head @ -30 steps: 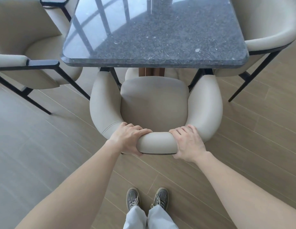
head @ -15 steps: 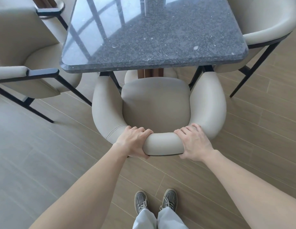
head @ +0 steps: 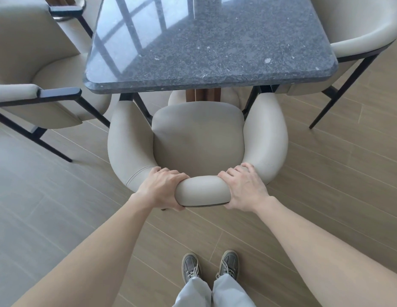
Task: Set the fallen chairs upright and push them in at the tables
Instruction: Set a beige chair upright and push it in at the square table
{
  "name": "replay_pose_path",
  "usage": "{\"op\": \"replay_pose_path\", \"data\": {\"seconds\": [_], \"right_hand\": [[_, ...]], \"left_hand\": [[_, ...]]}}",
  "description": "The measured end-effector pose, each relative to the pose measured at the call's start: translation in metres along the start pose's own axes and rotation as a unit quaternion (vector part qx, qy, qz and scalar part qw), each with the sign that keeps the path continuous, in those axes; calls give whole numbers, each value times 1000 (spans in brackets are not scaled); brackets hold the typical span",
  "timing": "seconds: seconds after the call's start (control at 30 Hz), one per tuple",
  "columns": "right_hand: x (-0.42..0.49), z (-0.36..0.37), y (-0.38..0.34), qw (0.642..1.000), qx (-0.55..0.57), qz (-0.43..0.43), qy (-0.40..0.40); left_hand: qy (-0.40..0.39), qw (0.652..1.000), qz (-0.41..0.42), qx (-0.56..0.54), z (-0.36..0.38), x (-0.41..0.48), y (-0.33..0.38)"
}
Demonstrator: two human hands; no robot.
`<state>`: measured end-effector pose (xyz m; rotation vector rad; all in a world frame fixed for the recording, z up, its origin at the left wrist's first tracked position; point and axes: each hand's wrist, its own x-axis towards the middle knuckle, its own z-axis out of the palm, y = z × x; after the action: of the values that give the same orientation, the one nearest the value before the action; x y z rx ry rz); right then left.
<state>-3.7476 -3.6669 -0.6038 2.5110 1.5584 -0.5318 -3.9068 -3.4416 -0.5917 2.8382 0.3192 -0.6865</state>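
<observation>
Beneath the stone-topped table and out on every side of it lies a floor of pale wood-look planks. The tabletop is dark, speckled and glossy, with rounded corners, and a brown wooden pedestal shows under its near edge.

At that near edge stands the cream armchair you are handling. It is upright on its legs and its seat faces the table. Both curved arm ends reach the tabletop's edge, and black front legs show on either side of the pedestal. Most of the seat lies outside the tabletop.

At the table's left side a second armchair stands upright, its black-capped armrest just beside the near left corner. At the table's right side a third armchair also stands upright, its shell tucked partly beneath the near right corner.

Your two bare forearms reach toward the table from the bottom of the view. Your left hand grips the cream armchair's backrest, on the side farthest from the table, with the fingers curled over the top rim and the thumb under the back edge. Your right hand grips the same rim just to the right, fingers wrapped over the top. A short stretch of backrest shows between the two hands.

Farther from the table than the backrest, your grey lace-up sneakers stand side by side on the planks below pale trousers.
</observation>
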Motion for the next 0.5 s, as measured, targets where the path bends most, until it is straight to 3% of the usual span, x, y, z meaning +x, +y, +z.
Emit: {"op": "replay_pose_path", "data": {"seconds": [0.5], "right_hand": [[-29, 4, 56, 999, 11, 35, -14]], "left_hand": [[-19, 999, 22, -16, -11, 27, 61]]}}
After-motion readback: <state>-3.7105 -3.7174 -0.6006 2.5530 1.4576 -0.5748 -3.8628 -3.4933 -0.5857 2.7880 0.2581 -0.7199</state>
